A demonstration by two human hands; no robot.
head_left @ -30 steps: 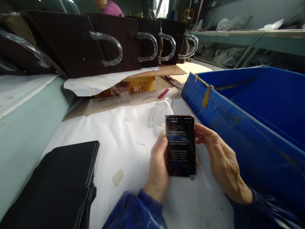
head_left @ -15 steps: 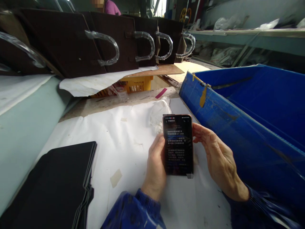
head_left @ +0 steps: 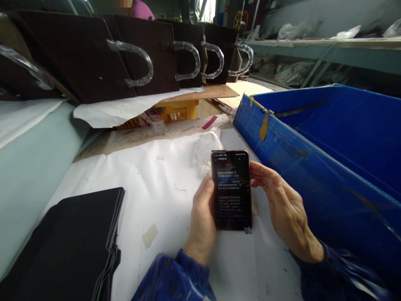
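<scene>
A smartphone (head_left: 232, 196) stands tilted up towards me, its dark screen lit with lines of text. Around its left side is my left hand (head_left: 202, 213), closed, with the thumb along the edge and the other fingers hidden behind. My right hand (head_left: 282, 205) holds the phone's right edge near the top with bent fingertips; some of them are partly hidden. Beneath both hands lies a white sheet (head_left: 156, 171) covering the table. Just beyond the phone is a crumpled clear plastic bag (head_left: 203, 148).
Black flat panels (head_left: 69, 234) lie stacked at left. A large blue bin (head_left: 282, 144) borders the right side. Dark brown bags (head_left: 147, 58) with plastic-wrapped handles stand in a row at the back, above a yellow crate (head_left: 180, 110). Behind them a person in purple (head_left: 142, 9) is partly visible.
The whole view has shifted slightly, so everything sits a little further left. Both hands keep the same hold on the smartphone, and its screen text looks unchanged.
</scene>
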